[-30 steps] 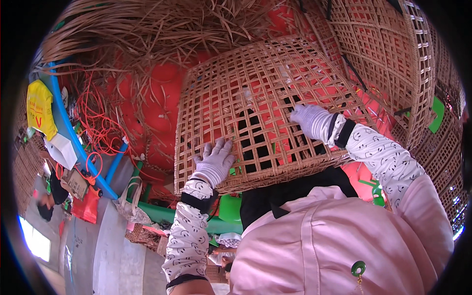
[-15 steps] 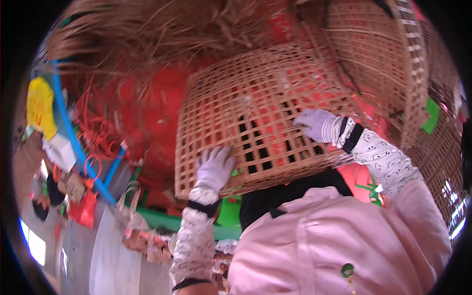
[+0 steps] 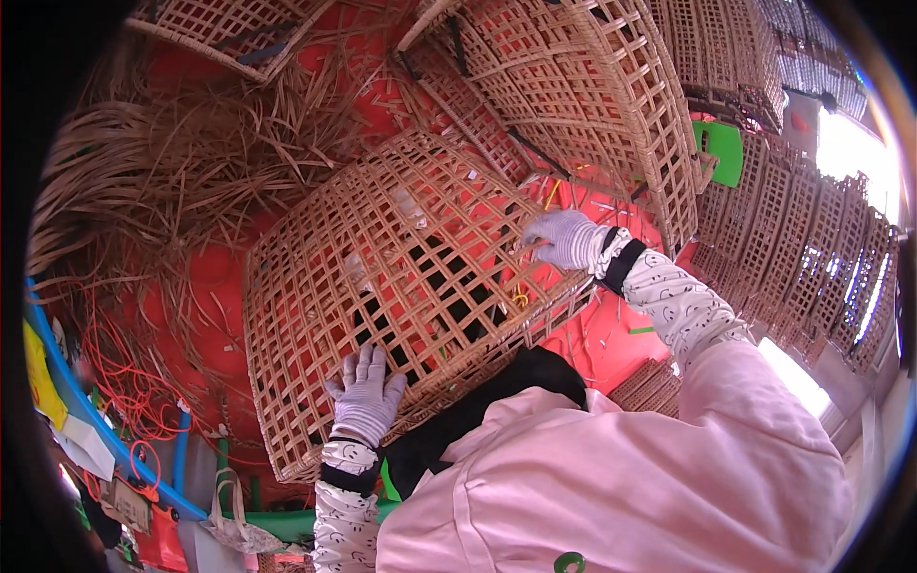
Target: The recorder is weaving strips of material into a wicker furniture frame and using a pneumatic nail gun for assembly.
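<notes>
In front of me lies a woven cane basket (image 3: 315, 286) of openwork lattice, with red and black showing through its holes. My left hand (image 3: 366, 392), in a pale striped glove, rests flat on its near left part with fingers spread. On the right side, my right hand (image 3: 565, 239), gloved alike, bends its fingers onto the weave near the edge. The right fingertips are partly lost among the cane strips.
Loose cane strips (image 3: 143, 181) pile up at the far left on a red surface (image 3: 215, 344). Larger woven baskets (image 3: 573, 105) stand at the far right, beside a green piece (image 3: 721, 153). Orange cord (image 3: 134, 363) tangles by a blue tube (image 3: 143, 473) at left.
My view has swung to the right, so basket and hands appear farther left. My right hand has come closer to the basket's right edge. The left hand remains flat on the weave.
</notes>
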The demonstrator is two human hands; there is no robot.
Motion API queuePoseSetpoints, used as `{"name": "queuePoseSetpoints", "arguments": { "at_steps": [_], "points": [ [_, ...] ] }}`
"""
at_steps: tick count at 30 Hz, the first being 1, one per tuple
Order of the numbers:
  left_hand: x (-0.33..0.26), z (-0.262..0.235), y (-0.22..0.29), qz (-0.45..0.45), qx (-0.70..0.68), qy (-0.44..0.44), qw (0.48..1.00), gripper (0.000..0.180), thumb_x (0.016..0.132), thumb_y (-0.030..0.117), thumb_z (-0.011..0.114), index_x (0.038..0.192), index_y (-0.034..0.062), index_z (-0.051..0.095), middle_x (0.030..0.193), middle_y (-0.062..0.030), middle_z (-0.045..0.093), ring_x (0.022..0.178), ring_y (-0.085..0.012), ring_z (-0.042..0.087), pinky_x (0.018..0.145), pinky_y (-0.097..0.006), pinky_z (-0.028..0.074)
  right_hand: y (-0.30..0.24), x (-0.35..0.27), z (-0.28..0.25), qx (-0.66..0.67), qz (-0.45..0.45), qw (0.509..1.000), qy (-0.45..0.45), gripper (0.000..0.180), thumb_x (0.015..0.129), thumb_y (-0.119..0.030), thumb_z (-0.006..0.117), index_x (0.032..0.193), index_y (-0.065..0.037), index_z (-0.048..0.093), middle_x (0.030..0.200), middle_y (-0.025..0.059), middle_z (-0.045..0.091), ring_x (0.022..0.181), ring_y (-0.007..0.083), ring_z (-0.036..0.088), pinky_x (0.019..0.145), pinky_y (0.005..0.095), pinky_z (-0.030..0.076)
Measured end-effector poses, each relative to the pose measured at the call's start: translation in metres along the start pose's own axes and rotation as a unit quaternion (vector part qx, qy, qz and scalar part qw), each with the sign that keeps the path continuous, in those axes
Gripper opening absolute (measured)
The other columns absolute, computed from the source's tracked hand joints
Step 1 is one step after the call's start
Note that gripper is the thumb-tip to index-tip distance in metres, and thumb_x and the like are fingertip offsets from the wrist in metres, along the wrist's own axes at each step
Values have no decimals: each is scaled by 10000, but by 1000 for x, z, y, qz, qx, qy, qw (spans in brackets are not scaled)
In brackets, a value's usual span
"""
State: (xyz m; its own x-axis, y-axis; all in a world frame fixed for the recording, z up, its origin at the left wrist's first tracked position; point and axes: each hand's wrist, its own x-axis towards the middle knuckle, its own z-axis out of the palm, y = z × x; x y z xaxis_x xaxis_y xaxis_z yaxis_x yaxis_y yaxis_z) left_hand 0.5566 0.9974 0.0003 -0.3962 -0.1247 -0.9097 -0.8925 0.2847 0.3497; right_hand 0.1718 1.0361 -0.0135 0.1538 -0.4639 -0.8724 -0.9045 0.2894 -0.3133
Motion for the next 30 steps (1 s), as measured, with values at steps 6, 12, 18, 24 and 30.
{"name": "queuePoseSetpoints", "arguments": {
  "at_steps": [6, 12, 18, 24, 30],
  "points": [
    [10, -8, 49, -1, -85, 134, 987, 523, 802, 441, 517, 1246, 180, 423, 1305, -80, 392, 1222, -322, 323, 942, -636, 193, -17, 0, 5, -47, -31, 998, 13, 260, 786, -213, 533, 1029, -126, 571, 1035, 101, 542, 993, 301, 516, 852, 415, 417],
    [17, -7, 62, -54, -91, 154, 982, 485, 755, 482, 572, 1131, 178, 532, 1177, -139, 465, 1146, -318, 393, 941, -599, 227, -20, 4, 6, -16, -50, 998, 25, 241, 790, -270, 495, 958, -122, 585, 975, 100, 560, 942, 301, 533, 810, 420, 432],
    [23, -4, 62, -75, -92, 189, 975, 561, 785, 505, 516, 1223, 160, 461, 1239, -100, 445, 1180, -284, 380, 959, -583, 212, -24, 4, 7, -60, -30, 998, 23, 244, 781, -283, 516, 954, -126, 583, 1021, 103, 547, 947, 304, 526, 838, 410, 420],
    [34, -8, 60, -103, -44, 75, 991, 585, 858, 520, 340, 1309, 147, 365, 1365, -97, 345, 1230, -310, 336, 996, -552, 199, -15, 4, 11, -19, -52, 998, 8, 335, 779, -307, 542, 1051, -114, 569, 1168, 124, 485, 1032, 297, 506, 864, 413, 418],
    [40, -17, 67, -123, -16, 7, 992, 596, 878, 496, 284, 1359, 144, 275, 1438, -69, 203, 1288, -306, 240, 1025, -530, 156, 31, -14, 14, 55, -43, 971, 230, 321, 783, -266, 548, 1056, -98, 555, 1100, 157, 530, 1031, 321, 516, 846, 378, 440]
  ]
}}
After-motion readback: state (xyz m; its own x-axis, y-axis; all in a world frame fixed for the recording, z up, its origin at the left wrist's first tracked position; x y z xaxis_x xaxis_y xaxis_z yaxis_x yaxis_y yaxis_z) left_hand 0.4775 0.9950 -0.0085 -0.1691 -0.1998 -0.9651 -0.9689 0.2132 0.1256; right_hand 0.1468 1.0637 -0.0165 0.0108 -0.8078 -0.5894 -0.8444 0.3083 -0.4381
